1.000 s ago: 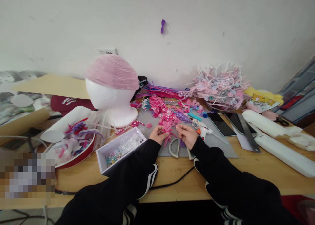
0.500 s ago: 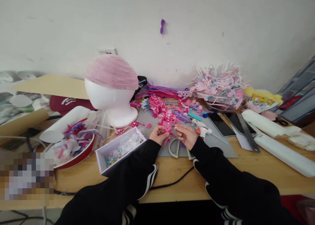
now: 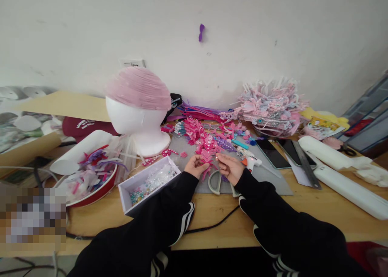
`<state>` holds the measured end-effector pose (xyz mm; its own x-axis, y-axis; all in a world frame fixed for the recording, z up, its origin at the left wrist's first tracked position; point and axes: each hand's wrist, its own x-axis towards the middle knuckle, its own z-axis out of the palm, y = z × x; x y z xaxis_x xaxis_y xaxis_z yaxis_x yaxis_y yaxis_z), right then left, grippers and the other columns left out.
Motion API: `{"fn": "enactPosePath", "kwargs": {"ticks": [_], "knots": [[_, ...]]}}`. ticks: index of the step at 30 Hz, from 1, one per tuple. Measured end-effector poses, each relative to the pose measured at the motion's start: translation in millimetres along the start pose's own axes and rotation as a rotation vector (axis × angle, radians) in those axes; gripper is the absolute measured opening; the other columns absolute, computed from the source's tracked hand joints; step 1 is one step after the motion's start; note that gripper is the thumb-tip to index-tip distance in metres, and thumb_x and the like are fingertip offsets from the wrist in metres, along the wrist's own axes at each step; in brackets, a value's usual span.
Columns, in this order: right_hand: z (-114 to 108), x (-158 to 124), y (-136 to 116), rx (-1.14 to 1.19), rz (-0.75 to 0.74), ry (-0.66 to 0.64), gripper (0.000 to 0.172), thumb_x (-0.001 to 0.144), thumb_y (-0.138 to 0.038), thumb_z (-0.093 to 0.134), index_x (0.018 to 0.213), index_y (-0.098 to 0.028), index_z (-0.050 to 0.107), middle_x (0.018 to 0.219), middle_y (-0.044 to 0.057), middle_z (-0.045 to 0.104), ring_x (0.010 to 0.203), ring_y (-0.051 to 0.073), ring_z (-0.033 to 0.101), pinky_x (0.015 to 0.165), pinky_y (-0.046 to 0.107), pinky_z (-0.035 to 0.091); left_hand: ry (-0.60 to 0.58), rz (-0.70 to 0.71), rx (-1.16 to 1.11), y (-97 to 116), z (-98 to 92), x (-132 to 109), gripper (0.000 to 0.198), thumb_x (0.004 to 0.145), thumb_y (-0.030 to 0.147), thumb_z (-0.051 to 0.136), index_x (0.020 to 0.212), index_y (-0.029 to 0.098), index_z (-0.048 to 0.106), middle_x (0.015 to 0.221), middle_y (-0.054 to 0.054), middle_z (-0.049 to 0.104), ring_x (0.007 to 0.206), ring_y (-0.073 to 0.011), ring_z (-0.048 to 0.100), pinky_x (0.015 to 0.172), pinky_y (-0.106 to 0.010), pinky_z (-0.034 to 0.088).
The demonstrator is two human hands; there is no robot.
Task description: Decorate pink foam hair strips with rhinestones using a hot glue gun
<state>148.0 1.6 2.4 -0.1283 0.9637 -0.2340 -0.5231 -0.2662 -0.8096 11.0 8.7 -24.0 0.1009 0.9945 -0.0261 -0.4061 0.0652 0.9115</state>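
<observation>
My left hand (image 3: 195,166) pinches the near end of a pink leafy craft piece (image 3: 207,152), which has small white round bits along its middle. Just right of that piece, my right hand (image 3: 230,168) has its thumb and fingertips pressed together on a tiny pale bead (image 3: 217,157). Grey-handled scissors (image 3: 214,183) lie partly under my right hand. More pink and purple decorations spread behind on a grey mat (image 3: 269,179). Left of my hands is a white box (image 3: 127,196) of beads.
A white foam head (image 3: 133,123) wears a pink cap. Near it stands a red-rimmed bowl (image 3: 103,193) of scraps. To the right lie a glue gun (image 3: 252,162), phones (image 3: 273,153), a metal ruler (image 3: 306,164) and white rolls (image 3: 348,192). A black cable (image 3: 212,225) crosses the front.
The whole view has shifted very slightly. Both hands keep nearly the same place and the same grips.
</observation>
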Motion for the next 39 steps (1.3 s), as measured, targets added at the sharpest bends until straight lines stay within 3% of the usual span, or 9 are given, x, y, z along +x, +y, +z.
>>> {"fn": "enactPosePath", "kwargs": {"ticks": [5,9,12,16,21,32,36,39], "knots": [[-2,3,5,-0.060,0.034,0.016,0.020,0.051,-0.022,0.070,0.069,-0.015,0.063,0.066,0.001,0.056,0.044,0.003,0.034,0.035,0.016,0.021,0.001,0.005,-0.002,0,0.4,0,0.042,0.045,0.024,0.074,0.072,0.014,0.044,0.055,0.006,0.055,0.048,-0.0063,0.054,0.050,-0.020,0.047],[-2,4,7,-0.314,-0.029,0.092,0.020,0.053,-0.026,0.067,0.068,-0.016,0.060,0.053,-0.003,0.051,0.042,0.006,0.037,0.037,0.020,0.025,0.025,0.021,-0.003,-1,-0.3,1,0.042,0.045,0.023,0.074,0.073,0.014,0.045,0.056,0.006,0.054,0.048,-0.0061,0.053,0.051,-0.020,0.047],[-4,1,0,-0.666,-0.173,0.098,0.017,0.057,-0.030,0.062,0.069,-0.018,0.060,0.047,-0.005,0.047,0.042,0.008,0.037,0.042,0.023,0.029,0.040,0.019,-0.018,0,-0.4,1,0.041,0.045,0.022,0.074,0.073,0.014,0.044,0.055,0.007,0.054,0.048,-0.0058,0.053,0.052,-0.020,0.048],[-12,-4,-12,-1.000,-0.422,0.157,0.013,0.063,-0.030,0.057,0.067,-0.019,0.061,0.060,-0.001,0.057,0.053,0.011,0.045,0.055,0.026,0.037,0.052,0.020,-0.010,2,0.1,1,0.039,0.046,0.020,0.073,0.073,0.014,0.045,0.056,0.007,0.054,0.048,-0.0057,0.054,0.051,-0.019,0.047],[-22,-2,-11,-1.077,-0.465,0.179,0.013,0.067,-0.028,0.053,0.069,-0.018,0.060,0.064,0.000,0.059,0.056,0.012,0.049,0.057,0.026,0.038,0.054,0.010,0.017,2,-0.9,0,0.039,0.047,0.021,0.072,0.073,0.015,0.044,0.057,0.006,0.053,0.047,-0.0059,0.054,0.052,-0.020,0.047],[-17,-2,0,-1.185,-0.369,0.109,0.009,0.067,-0.025,0.052,0.066,-0.019,0.060,0.052,-0.003,0.052,0.046,0.010,0.042,0.050,0.025,0.034,0.040,-0.008,0.013,0,-3.4,1,0.038,0.047,0.019,0.072,0.073,0.015,0.043,0.056,0.006,0.054,0.047,-0.0067,0.055,0.052,-0.021,0.047],[-10,-8,-3,-1.220,-0.544,0.061,0.009,0.069,-0.023,0.051,0.068,-0.020,0.060,0.057,-0.001,0.054,0.049,0.011,0.044,0.052,0.025,0.036,0.048,-0.039,-0.007,-2,-2.4,4,0.035,0.050,0.014,0.070,0.074,0.015,0.044,0.054,0.007,0.055,0.046,-0.0078,0.055,0.050,-0.020,0.046],[20,-17,-2,-1.215,-0.749,-0.049,0.012,0.072,-0.021,0.048,0.074,-0.020,0.061,0.071,0.002,0.059,0.060,0.013,0.050,0.060,0.027,0.040,0.108,-0.073,0.022,-6,2.0,10,0.020,0.056,0.006,0.062,0.067,0.015,0.047,0.051,0.006,0.051,0.045,-0.0076,0.051,0.049,-0.018,0.046]]}}
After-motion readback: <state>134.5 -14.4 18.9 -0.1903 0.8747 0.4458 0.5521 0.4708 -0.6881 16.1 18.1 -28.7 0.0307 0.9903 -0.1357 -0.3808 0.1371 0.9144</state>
